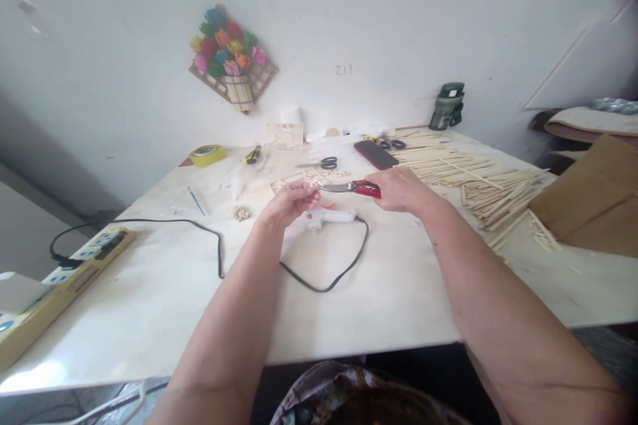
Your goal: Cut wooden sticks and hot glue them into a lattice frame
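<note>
Far left on the bench there's a yellowish power strip with a black plug in it, and a black cable wandering off toward the middle, partly hidden under the left forearm. Next come a blue stick-like tool, a roll of yellow tape, a little heap of pale bits and a yellow-and-black cutter, with a colourful flower piece up on the wall. The left hand has its fingers bunched narrow right at the tip of the shears; can't tell if a small piece is pinched in there, since the fingers cover it. The red-handled shears are up over the middle of the bench, blades pointing left at those fingers, handles right, long axis running side to side and pretty much level. Kinda crowded there: a white glue gun lies just on the near side, its cord looping toward the front edge, and black-handled scissors sit on the far side. The right hand is wrapped around the handles. Beyond it there's a red-edged phone, then a big spread of thin wooden sticks, a green bottle by the wall and brown cardboard far right.
</note>
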`<state>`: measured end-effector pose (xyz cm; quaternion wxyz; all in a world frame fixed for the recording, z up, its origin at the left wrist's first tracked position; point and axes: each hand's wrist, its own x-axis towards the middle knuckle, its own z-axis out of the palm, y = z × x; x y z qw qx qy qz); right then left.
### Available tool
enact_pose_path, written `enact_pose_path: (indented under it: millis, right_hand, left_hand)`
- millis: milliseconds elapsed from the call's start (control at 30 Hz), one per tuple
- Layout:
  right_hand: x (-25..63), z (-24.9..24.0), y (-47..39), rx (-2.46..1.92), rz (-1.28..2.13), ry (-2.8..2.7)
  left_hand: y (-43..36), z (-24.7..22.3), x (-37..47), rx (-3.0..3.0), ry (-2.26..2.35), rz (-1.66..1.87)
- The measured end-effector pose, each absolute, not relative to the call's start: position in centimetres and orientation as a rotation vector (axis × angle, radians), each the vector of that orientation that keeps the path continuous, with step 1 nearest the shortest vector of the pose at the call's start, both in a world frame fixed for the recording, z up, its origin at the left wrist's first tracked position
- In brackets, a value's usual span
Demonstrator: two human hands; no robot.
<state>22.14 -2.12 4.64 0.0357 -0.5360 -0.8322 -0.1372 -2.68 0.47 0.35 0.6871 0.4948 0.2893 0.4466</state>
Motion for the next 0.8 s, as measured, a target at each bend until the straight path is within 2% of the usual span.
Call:
enact_pose_path:
  millis: [800]
  right_hand:
    - [22.16, 4.14, -1.72, -1.6, -0.396, -2.549]
  left_hand:
    - [0.56, 0.24, -2.66, 1.099, 0.673, 1.033]
